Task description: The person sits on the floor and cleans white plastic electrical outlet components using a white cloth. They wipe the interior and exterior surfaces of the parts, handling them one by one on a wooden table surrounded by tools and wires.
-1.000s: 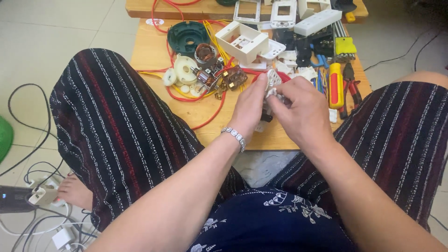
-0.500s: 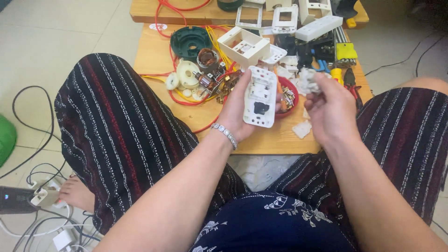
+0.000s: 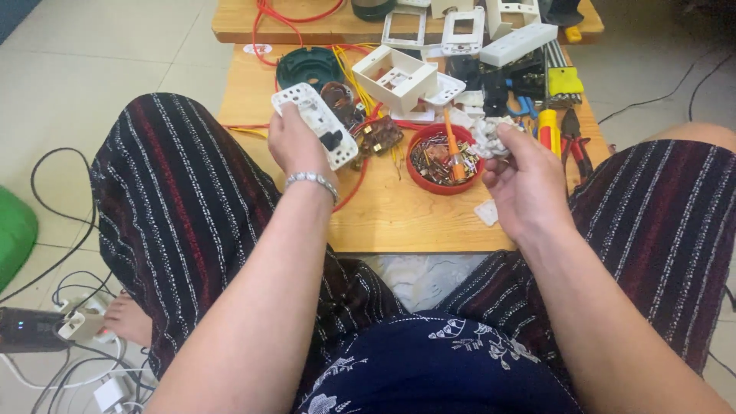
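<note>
My left hand [image 3: 295, 142] grips a white rectangular switch plate [image 3: 316, 123] with a black rocker part, held tilted over the left part of the low wooden table [image 3: 399, 222]. My right hand [image 3: 529, 180] is raised over the table's right side, with its fingertips pinched on a small white plastic piece [image 3: 491, 138]. Between the two hands sits a red bowl [image 3: 443, 159] full of small metal parts, with an orange-handled tool lying in it.
The table holds white socket boxes [image 3: 402, 77], cover plates, a dark green round part [image 3: 310, 65], red and yellow wires, pliers [image 3: 573, 126] and a yellow screwdriver [image 3: 548, 130]. Cables and white plugs [image 3: 77, 322] lie on the tiled floor at left. My legs flank the table.
My hands have drawn apart. The left hand carried the switch plate to the left, away from the red bowl. The right hand moved right with the small white piece.
</note>
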